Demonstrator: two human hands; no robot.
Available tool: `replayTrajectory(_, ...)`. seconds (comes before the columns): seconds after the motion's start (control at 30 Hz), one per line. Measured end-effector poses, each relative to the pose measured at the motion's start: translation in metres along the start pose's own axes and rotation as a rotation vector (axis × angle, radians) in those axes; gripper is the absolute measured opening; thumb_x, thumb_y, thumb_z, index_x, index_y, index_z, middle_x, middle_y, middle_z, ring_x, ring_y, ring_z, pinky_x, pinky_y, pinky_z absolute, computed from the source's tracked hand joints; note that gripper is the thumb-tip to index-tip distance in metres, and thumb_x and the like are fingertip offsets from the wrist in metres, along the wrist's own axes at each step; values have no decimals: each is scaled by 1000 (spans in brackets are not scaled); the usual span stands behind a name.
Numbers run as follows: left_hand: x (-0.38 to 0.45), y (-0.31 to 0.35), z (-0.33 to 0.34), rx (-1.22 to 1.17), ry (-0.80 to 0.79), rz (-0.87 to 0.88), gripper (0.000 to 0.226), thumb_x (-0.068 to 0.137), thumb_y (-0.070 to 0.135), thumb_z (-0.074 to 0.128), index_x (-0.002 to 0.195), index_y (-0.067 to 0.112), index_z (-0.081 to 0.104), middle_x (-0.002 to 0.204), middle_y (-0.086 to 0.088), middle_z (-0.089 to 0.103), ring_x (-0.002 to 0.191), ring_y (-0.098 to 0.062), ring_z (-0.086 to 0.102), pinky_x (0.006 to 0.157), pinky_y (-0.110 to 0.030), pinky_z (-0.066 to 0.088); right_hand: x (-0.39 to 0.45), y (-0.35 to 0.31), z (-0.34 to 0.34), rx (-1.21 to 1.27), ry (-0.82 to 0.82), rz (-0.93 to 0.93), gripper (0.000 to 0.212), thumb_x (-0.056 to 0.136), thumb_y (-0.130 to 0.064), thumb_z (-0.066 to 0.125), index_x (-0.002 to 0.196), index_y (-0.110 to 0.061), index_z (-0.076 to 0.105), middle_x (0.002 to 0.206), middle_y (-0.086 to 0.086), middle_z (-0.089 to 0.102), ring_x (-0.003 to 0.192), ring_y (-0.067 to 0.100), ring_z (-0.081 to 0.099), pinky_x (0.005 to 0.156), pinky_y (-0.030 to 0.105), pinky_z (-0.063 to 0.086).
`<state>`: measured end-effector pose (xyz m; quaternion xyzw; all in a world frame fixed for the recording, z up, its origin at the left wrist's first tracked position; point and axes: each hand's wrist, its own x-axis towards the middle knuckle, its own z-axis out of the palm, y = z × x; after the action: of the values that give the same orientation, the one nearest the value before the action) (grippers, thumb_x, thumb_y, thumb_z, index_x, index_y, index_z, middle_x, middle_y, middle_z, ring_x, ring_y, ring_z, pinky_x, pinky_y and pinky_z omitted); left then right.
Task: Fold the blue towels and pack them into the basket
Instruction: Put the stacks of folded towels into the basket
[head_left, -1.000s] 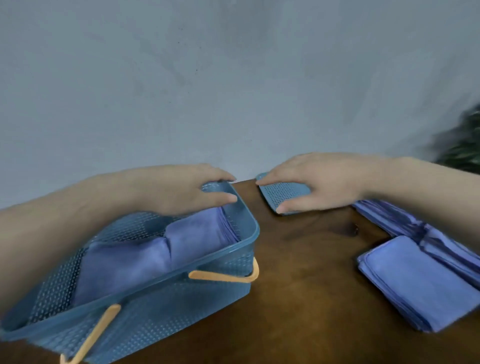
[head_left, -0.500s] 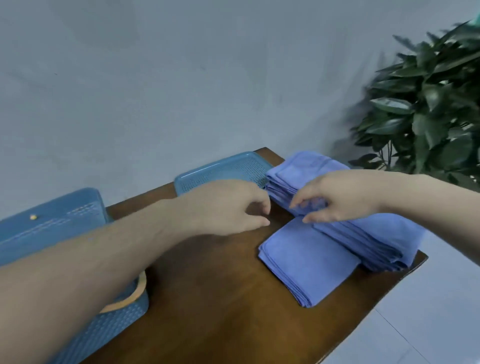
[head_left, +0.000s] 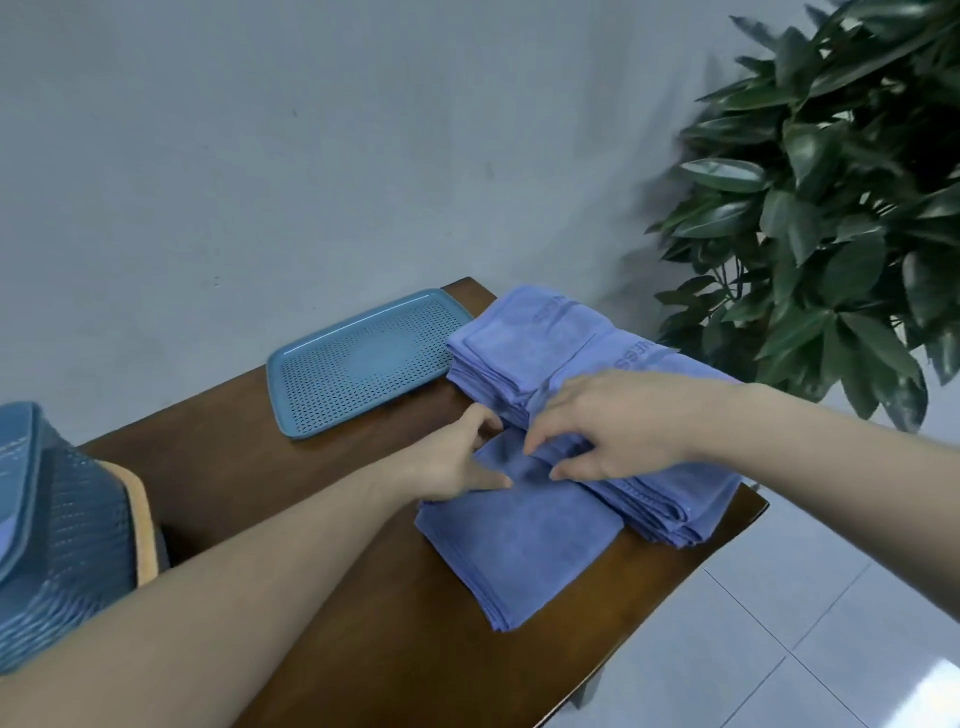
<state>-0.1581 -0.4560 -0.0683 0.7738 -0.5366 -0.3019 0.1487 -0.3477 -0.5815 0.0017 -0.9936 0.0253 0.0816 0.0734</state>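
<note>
A brown wooden bench (head_left: 322, 499) stands against a pale grey wall (head_left: 311, 145), with a leafy green plant (head_left: 841, 208) off its far right corner above a white tiled floor (head_left: 779, 649). At the left edge sits the blue perforated basket (head_left: 57, 525) with an orange handle (head_left: 139, 525). On the right half of the bench a long stack of blue towels (head_left: 550, 343) runs along the far edge, and a folded towel pile (head_left: 519, 545) lies just in front, touching it. A blue perforated lid (head_left: 363, 358) lies flat near the wall, beside the stack. The left hand (head_left: 457, 457) and right hand (head_left: 618, 421) meet where pile and stack join; both have fingers curled, pinching blue towel cloth at that seam.
</note>
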Motion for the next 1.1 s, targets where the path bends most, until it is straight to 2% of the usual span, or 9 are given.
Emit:
replayTrajectory(0.2, -19, -10, 0, -235, 1, -53, 87, 81, 18, 82, 152, 30, 33, 131, 4, 53, 119, -8, 52, 90, -15, 46, 8, -2, -3, 4, -15, -39, 37, 94, -46, 61, 131, -41, 57, 123, -14, 62, 116, 10, 53, 100, 32, 42)
replayTrajectory(0.3, -42, -14, -10, -350, 31, -24, 88, 81, 15, 81, 150, 43, 33, 139, 13, 48, 127, 1, 48, 102, -20, 44, 18, -9, -4, 21, 7, -62, 36, 94, -47, 62, 129, -41, 58, 120, -14, 62, 113, 9, 55, 98, 30, 43)
replayTrajectory(0.37, -60, -18, -18, -449, 64, 4, 80, 82, 12, 80, 145, 43, 42, 136, 18, 52, 123, 6, 51, 102, -22, 47, 27, -14, -3, 41, 40, -82, 36, 92, -49, 64, 127, -40, 59, 120, -14, 62, 112, 9, 55, 98, 32, 43)
replayTrajectory(0.5, -95, -23, -38, -580, 196, 62, 49, 83, -2, 76, 123, 22, 59, 120, 3, 67, 114, -10, 63, 96, -25, 52, 48, -31, -3, 188, 62, -138, 33, 88, -42, 71, 119, -37, 59, 119, -21, 54, 105, -2, 51, 93, 24, 41)
replayTrajectory(0.67, -141, -36, -74, -654, 415, 96, 38, 84, -4, 75, 110, 20, 62, 115, -13, 65, 99, -13, 64, 90, -31, 54, 77, -59, -15, 490, 94, -96, 35, 86, -31, 78, 101, -36, 47, 76, -18, 52, 62, 0, 48, 59, 15, 36)
replayTrajectory(0.77, -168, -45, -92, -721, 517, 97, 34, 84, -4, 74, 103, 20, 59, 101, -10, 61, 89, -14, 61, 77, -24, 55, 99, -80, -27, 703, 177, -143, 39, 81, -26, 80, 101, -39, 48, 89, -10, 59, 74, 11, 52, 69, 30, 42)
replayTrajectory(0.83, -188, -48, -104, -777, 557, 96, 32, 84, -3, 73, 99, 19, 55, 98, -7, 60, 84, -13, 60, 68, -20, 53, 114, -95, -38, 848, 211, -152, 40, 78, -29, 79, 104, -38, 50, 97, 18, 63, 79, 32, 54, 73, 48, 44)
replayTrajectory(0.97, -228, -58, -135, -813, 618, 47, 33, 82, 16, 80, 95, 24, 51, 88, -3, 58, 78, -18, 54, 58, -26, 39, 141, -125, -64, 1084, 214, -171, 47, 88, 3, 71, 115, -27, 48, 96, 11, 73, 81, 21, 67, 74, 32, 52)
replayTrajectory(1.1, -270, -77, -163, -816, 636, 24, 27, 93, 7, 67, 107, 26, 54, 81, -2, 67, 69, -17, 61, 56, -27, 45, 170, -169, -85, 1235, 224, -204, 59, 83, 2, 72, 123, -35, 49, 101, 16, 72, 83, 24, 67, 76, 33, 55)
